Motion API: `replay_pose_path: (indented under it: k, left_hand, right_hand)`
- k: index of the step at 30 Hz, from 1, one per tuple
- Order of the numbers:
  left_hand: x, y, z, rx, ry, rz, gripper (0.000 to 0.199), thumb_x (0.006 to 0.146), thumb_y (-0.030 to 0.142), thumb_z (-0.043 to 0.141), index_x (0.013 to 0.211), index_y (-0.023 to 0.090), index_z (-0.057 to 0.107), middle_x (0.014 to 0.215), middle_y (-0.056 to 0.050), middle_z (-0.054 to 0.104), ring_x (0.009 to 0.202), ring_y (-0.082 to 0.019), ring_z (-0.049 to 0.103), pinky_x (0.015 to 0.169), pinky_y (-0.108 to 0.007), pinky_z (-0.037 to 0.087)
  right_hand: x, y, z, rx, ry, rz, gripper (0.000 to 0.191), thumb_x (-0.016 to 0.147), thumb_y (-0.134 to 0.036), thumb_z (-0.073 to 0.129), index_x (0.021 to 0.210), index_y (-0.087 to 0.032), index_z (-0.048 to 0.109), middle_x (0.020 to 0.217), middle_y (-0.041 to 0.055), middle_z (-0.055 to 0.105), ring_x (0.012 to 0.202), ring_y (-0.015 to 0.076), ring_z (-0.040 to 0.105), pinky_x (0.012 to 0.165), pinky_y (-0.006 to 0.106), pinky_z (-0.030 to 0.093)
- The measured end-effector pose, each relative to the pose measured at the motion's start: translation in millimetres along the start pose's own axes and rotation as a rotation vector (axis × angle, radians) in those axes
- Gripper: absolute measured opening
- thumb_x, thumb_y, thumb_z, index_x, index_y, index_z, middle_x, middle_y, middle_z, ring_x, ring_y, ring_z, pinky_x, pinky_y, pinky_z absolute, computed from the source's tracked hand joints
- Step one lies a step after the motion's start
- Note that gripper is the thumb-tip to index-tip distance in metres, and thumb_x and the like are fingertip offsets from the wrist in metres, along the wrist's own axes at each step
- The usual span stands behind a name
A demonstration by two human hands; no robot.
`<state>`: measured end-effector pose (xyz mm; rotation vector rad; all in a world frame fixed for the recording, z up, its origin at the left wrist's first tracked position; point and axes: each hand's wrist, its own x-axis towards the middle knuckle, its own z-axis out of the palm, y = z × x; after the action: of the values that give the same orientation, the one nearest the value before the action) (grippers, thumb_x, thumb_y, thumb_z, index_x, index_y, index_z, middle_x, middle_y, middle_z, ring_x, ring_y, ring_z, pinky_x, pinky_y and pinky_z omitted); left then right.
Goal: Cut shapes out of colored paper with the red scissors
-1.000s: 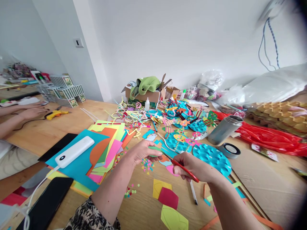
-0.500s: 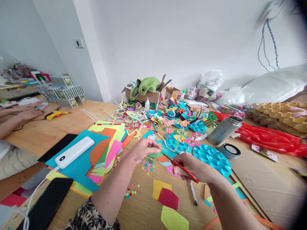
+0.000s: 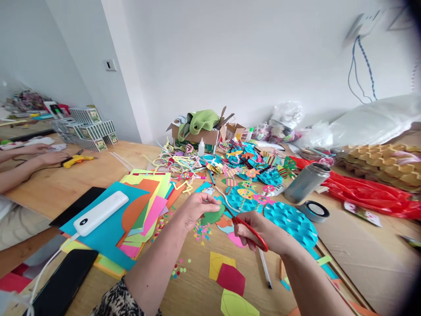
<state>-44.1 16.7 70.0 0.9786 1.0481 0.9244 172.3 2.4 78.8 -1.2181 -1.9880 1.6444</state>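
A piece of green paper (image 3: 213, 216) is pinched between the thumb and fingers of my left hand (image 3: 201, 207). In my right hand (image 3: 255, 230) I grip red-handled scissors (image 3: 261, 240), their blades pointing up and left toward the green paper's right edge. Whether the blades touch the paper I cannot tell. Under and beyond my hands lie an orange and light-blue paper cutout (image 3: 225, 224) and a pink paper piece (image 3: 236, 238). Nearer to me are yellow, red (image 3: 231, 278) and lime paper pieces (image 3: 239, 303), some with drawn outlines.
Stacked coloured paper (image 3: 108, 215) with a white power bank (image 3: 100, 213) lies left, a black phone (image 3: 66, 281) nearer. Paper fish and blue discs (image 3: 291, 221) spread beyond my hands. A steel flask (image 3: 307, 182) stands right. Another person's hands (image 3: 49, 153) are at far left beside a yellow glue gun (image 3: 78, 160).
The green paper has turned so that more of its face shows. The scissors have tilted more steeply, with my right hand shifting slightly left. The view has moved a little.
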Motion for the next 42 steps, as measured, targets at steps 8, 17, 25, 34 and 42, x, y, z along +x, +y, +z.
replay_pose_path:
  k: [8, 17, 25, 34, 42]
  left_hand:
    - [-1.3, -1.1, 6.7, 0.032, -0.023, -0.012, 0.043, 0.048, 0.040, 0.087, 0.074, 0.014, 0.064, 0.063, 0.002, 0.060, 0.054, -0.008, 0.048, 0.055, -0.024, 0.031]
    - [2.2, -8.2, 7.1, -0.022, -0.030, 0.016, 0.035, 0.054, 0.037, 0.085, 0.073, 0.014, 0.066, 0.065, 0.001, 0.063, 0.056, -0.008, 0.052, 0.057, -0.023, 0.036]
    - [0.2, -7.4, 11.1, -0.145, -0.017, 0.019, 0.035, 0.053, 0.035, 0.087, 0.071, 0.014, 0.067, 0.065, -0.001, 0.065, 0.057, -0.011, 0.057, 0.059, -0.025, 0.043]
    - [-1.1, -6.6, 15.5, -0.113, -0.005, 0.034, 0.035, 0.054, 0.038, 0.085, 0.071, 0.014, 0.066, 0.066, -0.001, 0.066, 0.060, -0.012, 0.059, 0.060, -0.025, 0.045]
    - [-0.9, -9.1, 15.7, -0.076, -0.003, 0.046, 0.031, 0.057, 0.036, 0.083, 0.071, 0.015, 0.064, 0.066, -0.001, 0.065, 0.061, -0.012, 0.058, 0.060, -0.025, 0.043]
  right_hand:
    - [1.7, -0.2, 4.2, 0.069, 0.023, -0.005, 0.060, 0.072, -0.075, 0.063, 0.067, -0.016, 0.054, 0.056, 0.0003, 0.056, 0.044, 0.0079, 0.048, 0.039, 0.017, 0.035]
    - [4.7, 2.9, 5.7, 0.109, 0.020, -0.042, 0.071, 0.069, -0.085, 0.055, 0.069, -0.014, 0.056, 0.054, 0.0005, 0.056, 0.042, 0.0070, 0.048, 0.038, 0.017, 0.034]
    - [4.3, -1.1, 8.3, 0.110, 0.030, -0.067, 0.073, 0.071, -0.087, 0.048, 0.071, -0.014, 0.056, 0.055, 0.0007, 0.056, 0.041, 0.0065, 0.048, 0.038, 0.017, 0.032]
    - [3.9, -5.0, 9.2, 0.101, 0.041, -0.041, 0.076, 0.067, -0.090, 0.048, 0.070, -0.015, 0.056, 0.054, 0.0003, 0.056, 0.039, 0.0062, 0.046, 0.038, 0.017, 0.030]
    - [2.8, -7.1, 10.1, 0.085, 0.044, -0.019, 0.078, 0.064, -0.092, 0.048, 0.070, -0.015, 0.056, 0.054, 0.0005, 0.056, 0.040, 0.0061, 0.046, 0.038, 0.017, 0.030]
